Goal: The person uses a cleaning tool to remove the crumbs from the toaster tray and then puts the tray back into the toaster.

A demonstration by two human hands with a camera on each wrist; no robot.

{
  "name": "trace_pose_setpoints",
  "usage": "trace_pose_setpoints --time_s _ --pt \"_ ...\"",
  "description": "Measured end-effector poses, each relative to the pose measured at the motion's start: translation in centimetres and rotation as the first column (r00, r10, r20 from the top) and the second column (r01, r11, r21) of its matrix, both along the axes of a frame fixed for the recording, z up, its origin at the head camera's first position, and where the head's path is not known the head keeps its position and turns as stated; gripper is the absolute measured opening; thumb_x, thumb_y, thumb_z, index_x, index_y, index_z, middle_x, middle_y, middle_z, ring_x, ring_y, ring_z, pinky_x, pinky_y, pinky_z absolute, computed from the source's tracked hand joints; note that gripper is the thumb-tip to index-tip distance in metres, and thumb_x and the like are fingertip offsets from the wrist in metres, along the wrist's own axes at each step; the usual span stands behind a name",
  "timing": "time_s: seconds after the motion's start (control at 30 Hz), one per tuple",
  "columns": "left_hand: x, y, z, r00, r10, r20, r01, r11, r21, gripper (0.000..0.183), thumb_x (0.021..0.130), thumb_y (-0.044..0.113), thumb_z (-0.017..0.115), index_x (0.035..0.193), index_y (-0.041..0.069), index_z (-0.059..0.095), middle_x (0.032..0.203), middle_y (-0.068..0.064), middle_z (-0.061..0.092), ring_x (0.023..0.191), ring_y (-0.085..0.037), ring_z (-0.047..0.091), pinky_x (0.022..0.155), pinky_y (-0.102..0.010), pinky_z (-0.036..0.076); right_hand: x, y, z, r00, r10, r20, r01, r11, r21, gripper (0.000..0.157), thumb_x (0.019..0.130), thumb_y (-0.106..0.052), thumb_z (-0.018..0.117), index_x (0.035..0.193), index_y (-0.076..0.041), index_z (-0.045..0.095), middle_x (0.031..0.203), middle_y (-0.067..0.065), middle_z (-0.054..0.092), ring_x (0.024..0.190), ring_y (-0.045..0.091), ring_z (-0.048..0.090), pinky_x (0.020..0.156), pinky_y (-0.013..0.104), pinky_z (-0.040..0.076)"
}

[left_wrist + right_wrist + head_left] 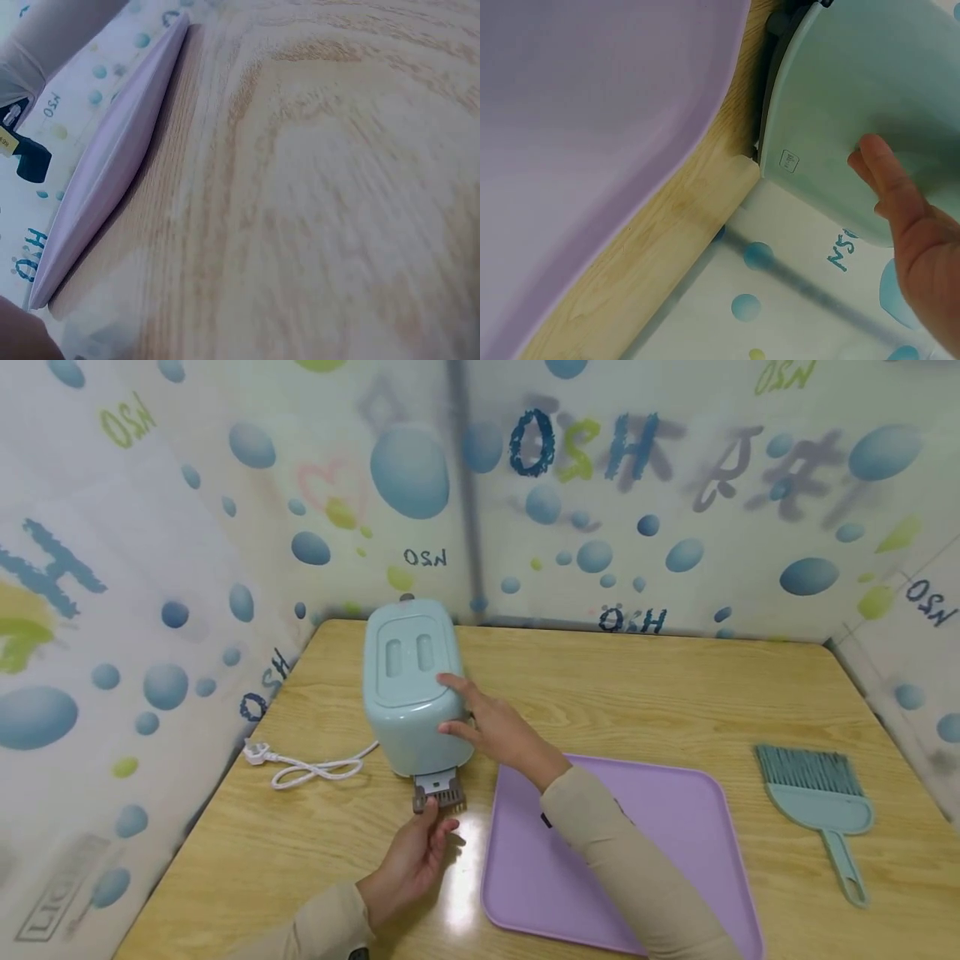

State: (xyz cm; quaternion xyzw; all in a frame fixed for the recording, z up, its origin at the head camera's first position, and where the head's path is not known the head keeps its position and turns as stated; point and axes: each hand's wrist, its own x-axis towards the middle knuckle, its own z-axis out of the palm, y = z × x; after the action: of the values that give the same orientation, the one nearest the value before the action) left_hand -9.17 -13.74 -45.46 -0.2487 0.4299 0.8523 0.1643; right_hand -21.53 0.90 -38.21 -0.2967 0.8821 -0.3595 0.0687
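A pale blue toaster [411, 693], with a lid over its top, stands on the table's left half. From its near end, low down, a grey-brown slotted crumb tray [441, 793] sticks out. My left hand [408, 860] pinches the crumb tray's near edge, thumb on top; the fingers below are partly hidden. With fairly straight fingers, my right hand [498, 731] presses the toaster's right side and top near its front corner. The right wrist view shows that hand [911, 217] against the toaster's smooth side [832, 112]. Only a bit of the left hand [26, 334] enters the left wrist view.
Beneath my right forearm lies a purple tray [675, 827]. A white power cord [318, 768] is looped left of the toaster. At the right, a small brush sits against a blue-green dustpan [821, 810]. Patterned walls [675, 510] border the wooden table [645, 693].
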Motion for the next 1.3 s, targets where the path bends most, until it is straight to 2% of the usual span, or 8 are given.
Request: trace_pose_setpoints --time_s 0.4,0.57,0.73,0.97,1.3 --pt "0.3 -0.1 0.5 0.998 0.026 0.048 -0.029 0.998 0.061 0.017 0.100 0.024 0.034 0.108 0.009 0.034 0.060 0.007 0.061 0.047 0.011 0.053 0.047 0.001 0.038 -0.1 0.0 -0.1 1.000 0.012 0.002 -0.012 1.000 -0.013 0.071 0.083 -0.052 0.051 0.142 -0.047 0.011 0.138 0.017 0.046 0.111 0.028 0.058 0.090 0.041 0.048" --pt "0.6 -0.1 0.8 0.998 0.014 0.067 -0.020 0.996 0.085 0.016 0.100 0.024 0.036 0.108 0.012 0.031 0.059 0.008 0.058 0.047 0.011 0.053 0.047 0.001 0.037 -0.1 0.0 -0.1 1.000 0.009 -0.006 -0.010 1.000 -0.010 0.070 0.084 -0.052 0.050 0.141 -0.048 0.010 0.142 0.015 0.042 0.117 0.029 0.054 0.093 0.042 0.046" --pt "0.9 -0.3 1.0 0.997 -0.009 0.074 0.001 0.993 0.119 0.014 0.099 0.022 0.037 0.108 0.012 0.030 0.058 0.009 0.057 0.046 0.010 0.052 0.046 0.001 0.037 -0.1 0.0 -0.1 1.000 0.005 -0.001 -0.005 1.000 -0.013 0.070 0.083 -0.052 0.050 0.141 -0.049 0.011 0.143 0.014 0.041 0.120 0.029 0.052 0.095 0.043 0.045" --pt "1.3 -0.8 1.2 0.994 -0.080 0.079 0.064 0.982 0.179 0.008 0.098 0.018 0.038 0.098 0.011 0.033 0.057 0.008 0.059 0.046 0.009 0.054 0.046 0.001 0.038 0.0 0.0 0.0 1.000 0.011 -0.022 -0.012 1.000 -0.005 0.071 0.083 -0.052 0.050 0.141 -0.046 0.011 0.141 0.015 0.043 0.117 0.028 0.055 0.094 0.042 0.046" --pt "2.5 -1.3 1.3 0.978 -0.178 0.110 0.133 0.934 0.333 0.016 0.100 0.020 0.033 0.090 0.012 0.042 0.059 0.005 0.061 0.050 0.006 0.059 0.050 0.000 0.041 0.0 -0.1 0.0 1.000 -0.003 -0.007 0.003 1.000 0.027 0.070 0.083 -0.054 0.048 0.141 -0.048 0.009 0.142 0.014 0.042 0.118 0.030 0.054 0.095 0.043 0.046"
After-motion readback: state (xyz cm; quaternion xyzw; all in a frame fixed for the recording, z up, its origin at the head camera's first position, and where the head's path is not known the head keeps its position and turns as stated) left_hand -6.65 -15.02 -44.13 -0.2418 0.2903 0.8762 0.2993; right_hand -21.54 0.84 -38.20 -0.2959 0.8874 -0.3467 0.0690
